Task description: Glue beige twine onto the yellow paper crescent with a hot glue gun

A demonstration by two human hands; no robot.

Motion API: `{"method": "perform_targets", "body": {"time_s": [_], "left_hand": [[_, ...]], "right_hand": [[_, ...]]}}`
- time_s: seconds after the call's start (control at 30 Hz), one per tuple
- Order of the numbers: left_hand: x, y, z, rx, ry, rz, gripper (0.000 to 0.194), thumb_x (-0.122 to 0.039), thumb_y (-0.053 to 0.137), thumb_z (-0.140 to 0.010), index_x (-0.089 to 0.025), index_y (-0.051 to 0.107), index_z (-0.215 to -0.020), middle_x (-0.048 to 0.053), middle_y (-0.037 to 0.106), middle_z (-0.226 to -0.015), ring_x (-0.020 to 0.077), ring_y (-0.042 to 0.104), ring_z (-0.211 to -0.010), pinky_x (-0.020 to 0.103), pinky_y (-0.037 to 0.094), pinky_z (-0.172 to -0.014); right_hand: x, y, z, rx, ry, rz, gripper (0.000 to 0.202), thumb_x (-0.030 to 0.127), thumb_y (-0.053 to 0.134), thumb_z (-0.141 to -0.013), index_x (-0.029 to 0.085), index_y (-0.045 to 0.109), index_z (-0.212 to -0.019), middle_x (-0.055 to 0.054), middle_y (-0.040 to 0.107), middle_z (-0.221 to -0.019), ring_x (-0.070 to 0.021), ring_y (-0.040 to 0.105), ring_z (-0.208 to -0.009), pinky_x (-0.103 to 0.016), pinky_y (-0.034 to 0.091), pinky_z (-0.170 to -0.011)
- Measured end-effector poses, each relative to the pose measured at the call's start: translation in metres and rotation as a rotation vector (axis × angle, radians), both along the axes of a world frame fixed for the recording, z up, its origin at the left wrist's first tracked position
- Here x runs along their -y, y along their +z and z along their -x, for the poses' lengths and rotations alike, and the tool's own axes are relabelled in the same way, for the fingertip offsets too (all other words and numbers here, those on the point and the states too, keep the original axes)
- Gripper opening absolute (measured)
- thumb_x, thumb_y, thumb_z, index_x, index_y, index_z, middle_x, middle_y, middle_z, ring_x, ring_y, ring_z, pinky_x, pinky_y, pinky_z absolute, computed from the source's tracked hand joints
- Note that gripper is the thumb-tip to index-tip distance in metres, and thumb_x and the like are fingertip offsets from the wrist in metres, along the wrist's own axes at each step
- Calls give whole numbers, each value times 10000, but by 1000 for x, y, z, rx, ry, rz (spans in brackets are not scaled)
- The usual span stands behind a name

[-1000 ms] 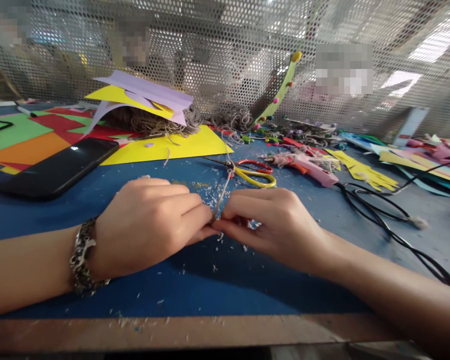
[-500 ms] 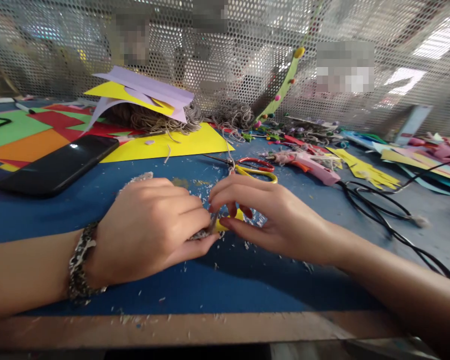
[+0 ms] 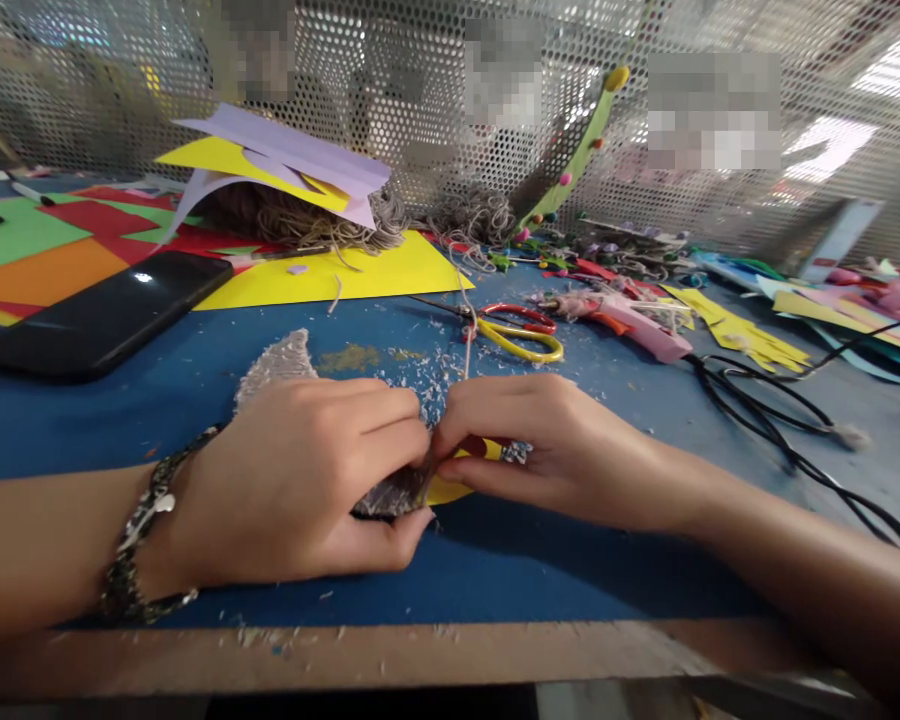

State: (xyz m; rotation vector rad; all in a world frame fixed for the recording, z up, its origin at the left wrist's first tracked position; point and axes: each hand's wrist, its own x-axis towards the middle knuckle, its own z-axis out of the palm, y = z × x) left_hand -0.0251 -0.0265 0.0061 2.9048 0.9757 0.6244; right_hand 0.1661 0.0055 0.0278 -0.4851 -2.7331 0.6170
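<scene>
My left hand is closed over a curved piece wrapped in grey yarn, holding it low over the table. Its tapered end sticks out behind my knuckles, and more of the wrapping shows under my fingers. Bare yellow paper extends from the piece's right end. There my right hand pinches a strand of grey yarn against the wrapped edge. This strand runs back past scissors with red and yellow handles. My fingers partly hide the pinch.
Grey yarn clippings litter the blue table. A black phone lies at left near coloured paper sheets. Behind are a yarn heap under lilac paper and a perforated metal screen. A pink glue gun trails a black cable at right.
My left hand has shifted slightly left and lower, uncovering more of the wrapped piece's far end. My right hand has closed in on the yarn at the paper's edge.
</scene>
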Motion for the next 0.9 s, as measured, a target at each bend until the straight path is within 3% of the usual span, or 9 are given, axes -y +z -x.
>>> {"method": "perform_targets", "body": {"time_s": [0.27, 0.5, 0.67, 0.9], "left_hand": [[7, 0, -7, 70, 121, 261, 95, -174, 494, -645, -183, 412, -692, -22, 445, -706, 142, 437, -655, 277, 338, -584], [12, -2, -9, 50, 159, 267, 81, -195, 448, -713, -185, 368, -704, -4, 413, -759, 175, 420, -751, 344, 350, -694], [11, -3, -9, 35, 159, 272, 205, -304, 543, -675, -181, 394, -744, 6, 418, -786, 195, 425, -767, 363, 360, -694], [12, -7, -13, 29, 170, 234, 85, -218, 456, -702, -181, 384, -729, 14, 416, -776, 191, 426, -765, 356, 373, -669]], "right_hand": [[1, -5, 3, 13, -13, 37, 82, 165, 494, -815, 131, 557, -774, 14, 573, -723, -33, 491, -634, -133, 364, -583], [3, -7, 6, 71, -22, 25, 67, 138, 508, -793, 131, 565, -757, 13, 565, -694, -45, 488, -621, -145, 360, -568], [3, -8, 7, 50, -30, 29, 65, 118, 512, -780, 132, 561, -739, 23, 562, -684, -35, 489, -616, -136, 361, -568], [3, -9, 8, 31, -30, 35, 60, 108, 526, -766, 130, 557, -720, 29, 551, -663, -31, 479, -594, -133, 354, -548]]}}
